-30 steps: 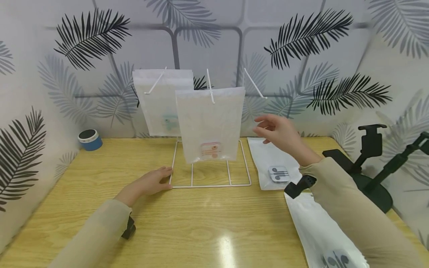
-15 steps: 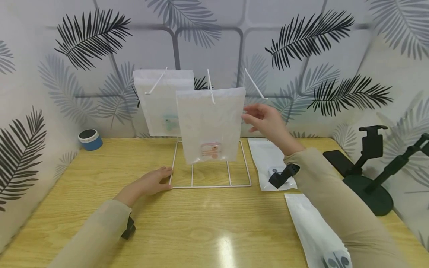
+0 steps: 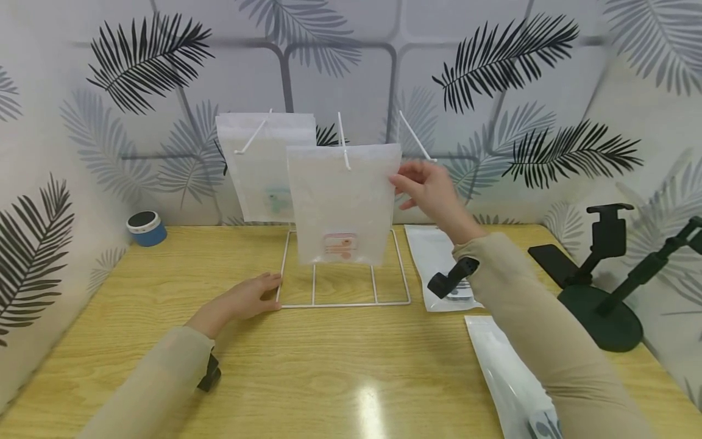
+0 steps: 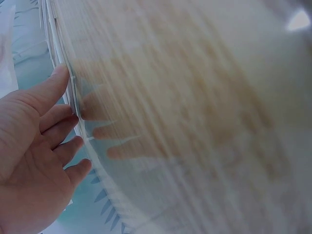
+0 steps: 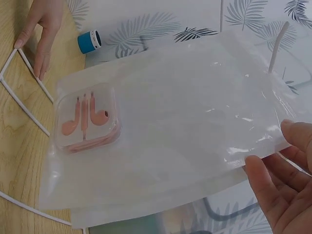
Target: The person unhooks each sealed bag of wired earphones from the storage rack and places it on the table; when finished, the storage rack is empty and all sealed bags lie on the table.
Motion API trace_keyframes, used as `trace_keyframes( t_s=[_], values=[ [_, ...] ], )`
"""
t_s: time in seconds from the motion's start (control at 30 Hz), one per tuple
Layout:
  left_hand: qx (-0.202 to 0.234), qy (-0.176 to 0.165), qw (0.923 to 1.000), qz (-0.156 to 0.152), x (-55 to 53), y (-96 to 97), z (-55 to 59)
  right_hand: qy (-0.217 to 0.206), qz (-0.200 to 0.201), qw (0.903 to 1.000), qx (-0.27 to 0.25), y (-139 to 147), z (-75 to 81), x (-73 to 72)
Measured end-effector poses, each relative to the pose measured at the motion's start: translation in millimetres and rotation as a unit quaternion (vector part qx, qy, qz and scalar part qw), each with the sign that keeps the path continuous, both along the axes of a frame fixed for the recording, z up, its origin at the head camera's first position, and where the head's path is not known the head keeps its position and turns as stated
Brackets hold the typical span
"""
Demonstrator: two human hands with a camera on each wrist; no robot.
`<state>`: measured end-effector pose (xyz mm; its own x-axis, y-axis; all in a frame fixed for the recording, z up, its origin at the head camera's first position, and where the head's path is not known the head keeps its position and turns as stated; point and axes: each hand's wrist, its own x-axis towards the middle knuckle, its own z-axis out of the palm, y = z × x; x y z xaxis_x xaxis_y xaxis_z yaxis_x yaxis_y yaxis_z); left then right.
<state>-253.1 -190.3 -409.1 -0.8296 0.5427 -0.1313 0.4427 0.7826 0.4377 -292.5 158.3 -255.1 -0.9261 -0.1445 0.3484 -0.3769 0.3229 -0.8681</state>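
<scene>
A white wire rack with hooks stands on the table. From its middle hook hangs a white translucent plastic bag, with pink earphones in a clear square case low inside it. My right hand pinches this bag's right edge near the top, thumb in front and fingers behind. My left hand rests at the rack's front left corner, fingertips touching the base wire. Another bag with a greenish item hangs on the left hook. The right hook holds nothing.
Two more white bags with earphones, a far bag and a near bag, lie at the right, partly behind my right arm. A black phone stand and a black phone are beyond them. A blue cylinder sits at the back left.
My right hand has moved left from beside the rack to the middle bag's edge and taken hold of it. The bag's lower part has shifted slightly left. My left hand stays put.
</scene>
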Motion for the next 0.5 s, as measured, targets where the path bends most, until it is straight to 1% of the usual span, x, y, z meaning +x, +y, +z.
trace_keyframes(
  t_s=[0.23,0.33,0.5],
  values=[
    [0.001,0.001,1.0,-0.001,-1.1,-0.4,-0.1,0.004,0.046,0.9971,-0.06,-8.1,1.4,1.0],
    [0.001,0.003,1.0,-0.004,-1.4,-0.7,-1.0,-0.003,0.051,0.9954,-0.081,-10.2,1.3,2.7],
    [-0.001,0.002,1.0,-0.001,-1.7,-0.7,-1.1,-0.008,0.05,0.9938,-0.099,-11.6,-0.1,4.7]
  ],
)
